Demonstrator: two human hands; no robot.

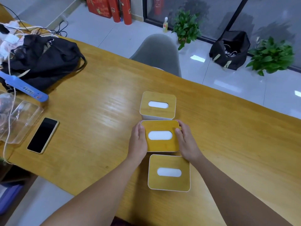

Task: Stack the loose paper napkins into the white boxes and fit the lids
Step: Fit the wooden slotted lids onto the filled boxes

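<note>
Head view: three lidded white boxes sit in a row on the wooden table [97, 98]. Left hand [138, 141] and right hand [185, 141] grip the middle box [160, 144] by its sides, between the far box [158, 97] and near box [169, 181]

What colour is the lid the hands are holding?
The lid is yellowish wood colour, with white showing through its oval slot; head view.

Even, fairly bright indoor light. Broad pale glare streaks lie across the wooden table [101, 101], and sharper white reflections dot the glossy floor tiles [228, 82]. Shadows are soft and short. The wide-angle lens bends the table edge, and the whole picture is slightly soft, blurrier toward the plants [272, 56] and corners.
</note>
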